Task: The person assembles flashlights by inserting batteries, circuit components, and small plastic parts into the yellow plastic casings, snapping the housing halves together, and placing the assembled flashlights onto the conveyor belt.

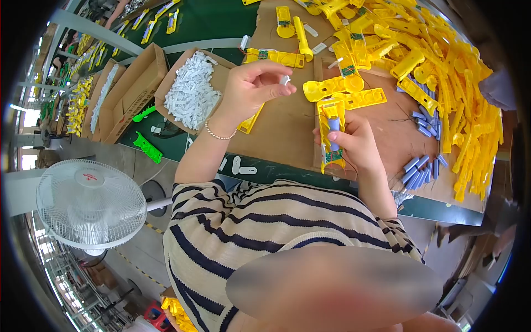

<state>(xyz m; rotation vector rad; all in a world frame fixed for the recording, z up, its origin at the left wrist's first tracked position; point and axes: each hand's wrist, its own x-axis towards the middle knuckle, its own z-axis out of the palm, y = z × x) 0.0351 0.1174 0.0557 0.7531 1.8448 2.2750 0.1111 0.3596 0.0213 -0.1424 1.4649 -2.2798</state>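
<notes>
My left hand (255, 91) is raised over the cardboard-covered bench, thumb and fingers pinching a small white plastic piece (285, 80). My right hand (354, 141) is closed around a yellow plastic housing half (325, 157), its thumb pressing on a blue cylindrical battery (333, 130) lying in it. A green circuit board (333, 156) with thin wires shows at the housing's near end. Just beyond it lie more yellow housings (362, 98), one with a round head. Left of my left hand stands a cardboard box of small white plastic parts (191, 91).
A large heap of yellow housings (442, 94) covers the right side. Blue batteries (417, 172) lie near the front right edge. Green housing pieces (148, 147) and an open cardboard box (135, 91) are at left. A white fan (91, 205) stands beside the bench.
</notes>
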